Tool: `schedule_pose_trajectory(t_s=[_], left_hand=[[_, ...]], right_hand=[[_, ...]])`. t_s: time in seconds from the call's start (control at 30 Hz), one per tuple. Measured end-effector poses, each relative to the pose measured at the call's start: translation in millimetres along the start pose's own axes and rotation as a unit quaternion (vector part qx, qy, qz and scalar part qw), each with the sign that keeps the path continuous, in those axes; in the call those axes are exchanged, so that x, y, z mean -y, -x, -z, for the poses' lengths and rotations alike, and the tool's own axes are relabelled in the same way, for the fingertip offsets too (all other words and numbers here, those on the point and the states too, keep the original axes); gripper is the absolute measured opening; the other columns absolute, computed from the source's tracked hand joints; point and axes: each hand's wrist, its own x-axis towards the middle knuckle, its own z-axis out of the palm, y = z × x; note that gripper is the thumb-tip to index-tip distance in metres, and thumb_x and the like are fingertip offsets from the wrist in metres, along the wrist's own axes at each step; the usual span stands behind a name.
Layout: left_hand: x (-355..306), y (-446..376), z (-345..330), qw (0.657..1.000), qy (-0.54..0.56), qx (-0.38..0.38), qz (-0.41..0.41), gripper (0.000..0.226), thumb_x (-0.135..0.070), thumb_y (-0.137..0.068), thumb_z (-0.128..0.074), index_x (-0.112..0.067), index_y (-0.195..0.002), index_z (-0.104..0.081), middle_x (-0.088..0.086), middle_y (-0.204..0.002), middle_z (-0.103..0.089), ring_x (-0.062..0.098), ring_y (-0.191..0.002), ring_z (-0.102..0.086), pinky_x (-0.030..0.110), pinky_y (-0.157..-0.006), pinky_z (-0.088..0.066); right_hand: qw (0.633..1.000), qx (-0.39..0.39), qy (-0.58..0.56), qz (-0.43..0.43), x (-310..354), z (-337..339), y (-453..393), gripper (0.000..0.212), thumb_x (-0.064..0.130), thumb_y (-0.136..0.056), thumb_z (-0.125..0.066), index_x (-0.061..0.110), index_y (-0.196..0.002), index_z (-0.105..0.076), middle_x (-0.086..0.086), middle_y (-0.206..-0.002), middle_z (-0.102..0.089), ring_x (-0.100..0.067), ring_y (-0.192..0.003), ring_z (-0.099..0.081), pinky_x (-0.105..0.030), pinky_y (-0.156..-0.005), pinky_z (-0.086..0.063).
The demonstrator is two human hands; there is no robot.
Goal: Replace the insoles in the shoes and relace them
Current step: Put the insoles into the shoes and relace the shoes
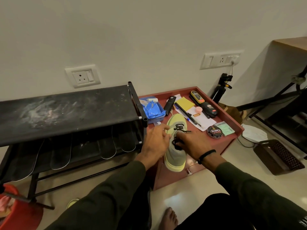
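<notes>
a black shoe rack (66,110) fills the left side, its dusty top bare and several dark insoles (108,146) leaning on the shelf beneath. just right of it stands a low red cabinet (232,128) with a raised rim, crowded with a blue tray (153,110), a yellow pad (185,103), pens, polish bottles and a round cherry polish tin (214,131).

the pale yellow-green sneaker (177,140) lies on the cabinet's near edge, toe toward the wall, its heel hanging past the front. a second, similar shoe (72,203) peeks out on the floor under the left sleeve.

the left hand (156,140) rests against the sneaker's left side, fingers loosely spread toward the eyelets; whether it pinches a lace end i cannot tell. the right hand (192,141) has its fingers curled round the black lace (178,138) over the tongue.

lacing looks partly done, with loose loops near the collar. the risks as i judge them: a hard pull could tip the overhanging sneaker off the edge, the slack loops could tangle or skip an eyelet, and a stray elbow could knock the tin off.
</notes>
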Motion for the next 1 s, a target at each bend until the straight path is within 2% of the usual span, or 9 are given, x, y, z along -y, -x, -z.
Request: schedule_pose_trajectory(t_s=[0.13,0.23,0.3,0.47,0.53,0.63,0.7,0.87,1.0], left_hand=[[12.0,-15.2,-11.9,0.998,-0.013,0.032,-0.057,0.042,-0.025,-0.100,-0.059,-0.027,-0.142,-0.057,0.000,-0.130,-0.063,0.018,-0.118,-0.058,0.038,-0.106,-0.048],[16.3,-24.5,-25.3,0.989,-0.041,0.054,-0.132,0.033,-0.022,-0.104,-0.054,-0.020,-0.135,-0.064,0.002,-0.129,-0.065,0.018,-0.121,-0.057,0.032,-0.107,-0.045],[21.4,-28.2,-32.8,0.985,-0.042,0.046,-0.163,0.028,-0.023,-0.106,-0.052,-0.019,-0.129,-0.067,0.001,-0.124,-0.066,0.016,-0.116,-0.058,0.035,-0.103,-0.048],[34.0,-24.6,-37.7,0.989,0.004,-0.021,-0.149,0.017,-0.027,-0.101,-0.063,-0.021,-0.111,-0.076,-0.006,-0.108,-0.062,0.009,-0.103,-0.058,0.028,-0.092,-0.049],[39.5,-20.2,-41.4,0.988,0.012,-0.011,-0.151,0.017,-0.029,-0.100,-0.063,-0.022,-0.110,-0.076,-0.007,-0.107,-0.060,0.009,-0.103,-0.058,0.032,-0.093,-0.049],[43.9,-13.6,-44.9,0.988,0.001,-0.010,-0.155,0.026,-0.033,-0.106,-0.054,-0.022,-0.120,-0.073,-0.005,-0.112,-0.058,0.012,-0.105,-0.057,0.034,-0.093,-0.049],[41.8,-11.5,-41.8,0.987,-0.034,-0.002,-0.160,0.029,-0.036,-0.106,-0.050,-0.025,-0.122,-0.071,-0.005,-0.116,-0.057,0.013,-0.107,-0.056,0.036,-0.089,-0.051],[43.7,-14.7,-41.1,0.986,-0.057,0.001,-0.157,0.029,-0.039,-0.101,-0.057,-0.030,-0.124,-0.072,-0.005,-0.118,-0.057,0.013,-0.107,-0.055,0.038,-0.084,-0.053],[40.0,-17.7,-48.5,0.987,-0.043,-0.021,-0.151,0.021,-0.031,-0.096,-0.067,-0.025,-0.114,-0.077,-0.003,-0.108,-0.056,0.014,-0.097,-0.057,0.037,-0.075,-0.054]], right_hand=[[0.999,0.023,0.019,-0.015,0.6,-3.2,-10.1,0.013,0.031,-0.094,-0.065,0.018,-0.095,-0.067,-0.001,-0.079,-0.062,-0.018,-0.068,-0.053,-0.026,-0.058,-0.041],[0.988,0.121,-0.058,-0.080,0.6,3.3,-19.6,0.011,0.025,-0.091,-0.069,0.015,-0.094,-0.072,-0.002,-0.083,-0.067,-0.021,-0.076,-0.061,-0.028,-0.065,-0.050],[0.980,0.137,-0.115,-0.090,1.4,8.2,-19.4,0.011,0.016,-0.091,-0.066,0.014,-0.097,-0.075,-0.006,-0.091,-0.071,-0.024,-0.082,-0.064,-0.030,-0.069,-0.050],[0.967,-0.005,-0.231,-0.104,12.3,5.9,10.9,0.025,-0.002,-0.081,-0.059,0.015,-0.089,-0.075,0.001,-0.089,-0.071,-0.018,-0.082,-0.063,-0.040,-0.074,-0.055],[0.955,-0.015,-0.281,-0.099,15.0,-0.3,23.6,0.028,-0.001,-0.083,-0.053,0.016,-0.093,-0.073,0.004,-0.091,-0.070,-0.013,-0.084,-0.063,-0.039,-0.076,-0.055],[0.937,-0.002,-0.335,-0.096,11.2,3.0,31.7,0.043,0.000,-0.091,-0.050,0.027,-0.118,-0.071,0.015,-0.110,-0.071,-0.003,-0.103,-0.065,-0.024,-0.090,-0.055],[0.932,0.024,-0.350,-0.092,5.1,6.3,34.2,0.040,0.006,-0.097,-0.053,0.029,-0.126,-0.068,0.016,-0.115,-0.071,-0.001,-0.107,-0.064,-0.026,-0.093,-0.054],[0.932,-0.030,-0.344,-0.110,-3.4,1.9,36.1,0.024,0.017,-0.099,-0.062,0.026,-0.117,-0.075,0.018,-0.115,-0.071,0.002,-0.110,-0.063,-0.029,-0.091,-0.055],[0.942,-0.056,-0.278,-0.181,-1.9,-6.8,29.9,0.022,0.018,-0.092,-0.071,0.030,-0.110,-0.077,0.008,-0.101,-0.058,-0.004,-0.088,-0.058,-0.021,-0.075,-0.051]])
